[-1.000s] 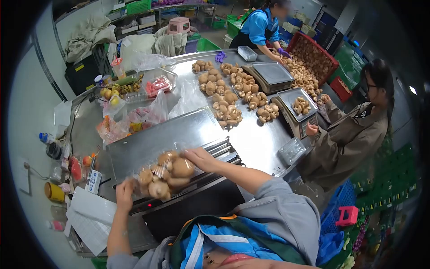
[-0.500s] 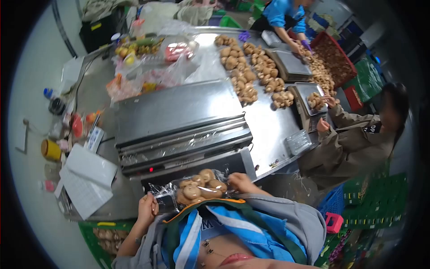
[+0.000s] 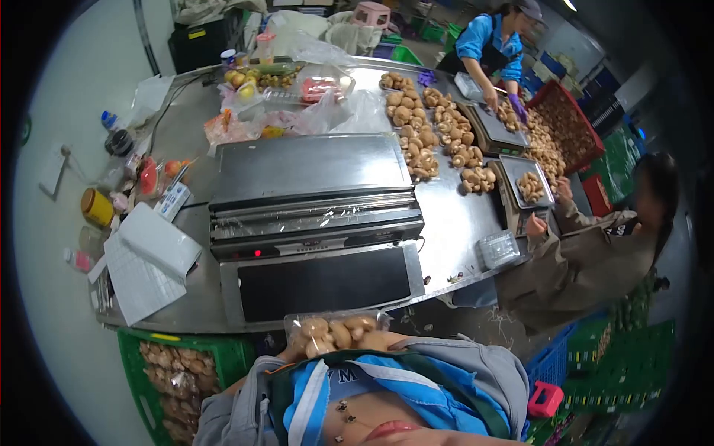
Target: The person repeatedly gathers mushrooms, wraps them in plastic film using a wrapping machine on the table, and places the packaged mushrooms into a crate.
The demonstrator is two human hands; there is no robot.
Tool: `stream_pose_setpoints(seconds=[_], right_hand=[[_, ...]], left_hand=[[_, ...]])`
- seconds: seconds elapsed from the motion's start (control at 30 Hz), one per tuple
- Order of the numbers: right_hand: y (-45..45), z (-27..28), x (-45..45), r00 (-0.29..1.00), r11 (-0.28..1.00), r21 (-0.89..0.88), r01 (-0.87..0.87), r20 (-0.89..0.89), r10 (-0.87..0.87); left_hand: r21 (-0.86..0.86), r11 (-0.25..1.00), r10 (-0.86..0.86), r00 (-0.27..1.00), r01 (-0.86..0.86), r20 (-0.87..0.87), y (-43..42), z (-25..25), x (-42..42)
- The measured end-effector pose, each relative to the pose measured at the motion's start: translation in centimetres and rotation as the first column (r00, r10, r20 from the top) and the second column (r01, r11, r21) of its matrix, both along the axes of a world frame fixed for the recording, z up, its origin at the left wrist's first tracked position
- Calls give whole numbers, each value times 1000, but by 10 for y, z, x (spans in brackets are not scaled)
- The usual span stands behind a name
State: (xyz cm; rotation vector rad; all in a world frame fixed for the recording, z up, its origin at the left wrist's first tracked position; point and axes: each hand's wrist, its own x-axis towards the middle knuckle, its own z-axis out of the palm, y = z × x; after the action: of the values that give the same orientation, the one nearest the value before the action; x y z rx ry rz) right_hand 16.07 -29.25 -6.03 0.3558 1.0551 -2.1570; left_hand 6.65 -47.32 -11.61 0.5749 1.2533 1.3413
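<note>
A clear-wrapped tray of mushrooms (image 3: 338,334) is held close against my chest, just below the table's front edge. At its right side is my right hand (image 3: 381,340), the fingers curled behind and under the tray, mostly hidden. My left hand (image 3: 288,352) supports the other end, and only a small part of it shows. In front of me stands a wrapping machine (image 3: 312,178) with a film roll, a red light and a dark hot plate (image 3: 323,279). Nothing lies on that plate.
Mushroom piles (image 3: 409,119) lie on the steel table beyond the machine. Two co-workers handle mushrooms at scales (image 3: 513,175) on the right, near a red crate (image 3: 565,123). Papers (image 3: 149,260) lie at left. A green crate (image 3: 137,386) of packed mushrooms stands below left.
The mushroom tray has moved from the machine's front edge down toward my chest, uncovering the dark plate. Both my hands have drawn in around it; the loose film ends no longer show.
</note>
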Motion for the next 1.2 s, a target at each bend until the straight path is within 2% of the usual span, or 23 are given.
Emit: stream_pose_setpoints(seconds=[0.07,0.13,0.17,0.2,0.27,0.3,0.33,0.37,0.4,0.47,0.5,0.53,0.6,0.63,0.67,0.77,0.87,0.93,0.97,1.0,1.07,1.1,1.2], right_hand=[[12,10,1,943,987,124,-100,-304,133],[56,25,0,851,964,266,-25,-500,160],[75,51,-7,940,886,449,-114,-240,242],[87,64,-1,974,987,151,49,-226,-14],[95,86,3,940,996,68,-63,-330,82],[79,106,-5,821,849,432,-305,-332,464],[58,118,-12,603,536,730,-423,-214,768],[48,97,-9,664,681,664,-308,-363,654],[46,84,-12,680,714,647,-266,-399,615],[47,49,-15,868,897,417,-149,-380,321],[40,45,-16,925,929,369,-33,-340,169],[27,40,-19,956,942,324,90,-294,11],[-12,26,-21,928,826,548,129,-361,95],[-36,27,-23,909,832,532,156,-407,90],[-57,28,-26,885,839,512,183,-458,87],[-109,38,-36,860,943,321,88,-502,90],[-158,43,-40,793,980,172,-104,-580,186],[-196,33,-34,708,906,402,-135,-600,372],[-215,28,-34,674,865,484,-134,-595,438],[-235,48,-34,521,703,708,-67,-576,630],[-270,53,-38,428,664,723,-191,-548,719],[-282,55,-37,324,649,756,-86,-595,736],[-286,30,-39,362,757,653,-12,-703,612]], left_hand=[[33,999,-24,994,20,109,11,10,13],[50,999,-30,981,21,192,21,14,32],[59,998,-21,974,8,224,27,14,45],[67,998,-2,966,-15,257,31,14,55],[80,993,53,947,-83,317,36,13,74],[74,990,87,936,-119,342,38,14,82],[58,984,136,921,-169,364,36,16,86],[32,969,212,891,-245,401,31,21,88],[-10,937,318,840,-350,440,26,24,90],[-137,733,611,556,-666,564,-3,54,87],[-67,665,460,337,-744,822,-19,51,80],[119,628,402,452,-769,796,-30,58,73],[166,547,785,571,-821,238,-33,47,85],[53,403,909,407,-914,92,-36,69,85],[42,349,913,350,-936,209,-49,76,79],[181,298,932,327,-937,156,-109,92,72],[230,77,952,140,-970,273,-167,81,85],[336,72,922,191,-939,336,-210,64,98],[354,50,950,154,-934,272,-230,59,104],[311,-64,981,-2,-948,194,-249,50,110],[162,-185,956,-140,-969,258,-290,59,116],[165,-252,930,-191,-953,316,-315,47,118],[117,-415,844,-333,-902,421,-392,-15,127]])
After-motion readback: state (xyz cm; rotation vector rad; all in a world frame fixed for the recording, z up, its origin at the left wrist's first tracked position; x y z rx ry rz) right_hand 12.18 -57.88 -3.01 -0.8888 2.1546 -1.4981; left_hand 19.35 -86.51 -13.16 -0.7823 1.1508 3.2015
